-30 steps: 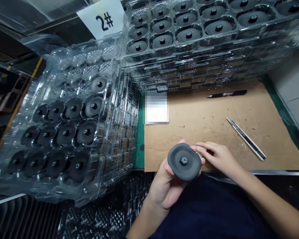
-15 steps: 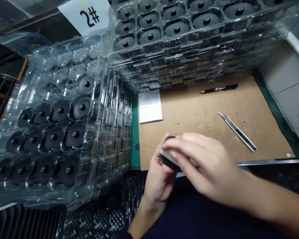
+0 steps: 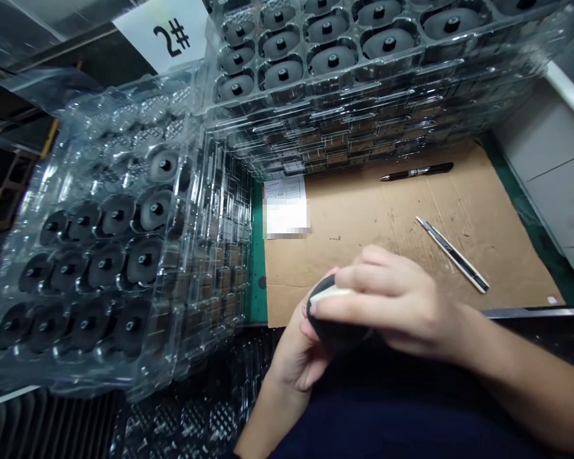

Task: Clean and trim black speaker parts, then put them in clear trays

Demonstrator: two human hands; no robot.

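Observation:
A round dark grey rubber disc point(image 3: 332, 328) rests in my left hand point(image 3: 294, 357) at the near edge of the table, and that hand cups it from below. My right hand point(image 3: 387, 299) lies over the disc with its fingers curled. It presses a small whitish piece point(image 3: 328, 294) against the disc's top edge. Most of the disc is hidden under my right hand.
Clear plastic trays point(image 3: 124, 236) partly filled with the same dark discs are stacked on the left. A taller stack of trays point(image 3: 363, 83) stands at the back. On the brown cardboard sheet point(image 3: 387, 217) lie a pen point(image 3: 416, 171), a slim craft knife point(image 3: 452, 254) and a paper slip point(image 3: 287, 207).
A second ago the disc lay face up in my left hand with my right hand beside it. My right hand has since moved over the disc and now covers it.

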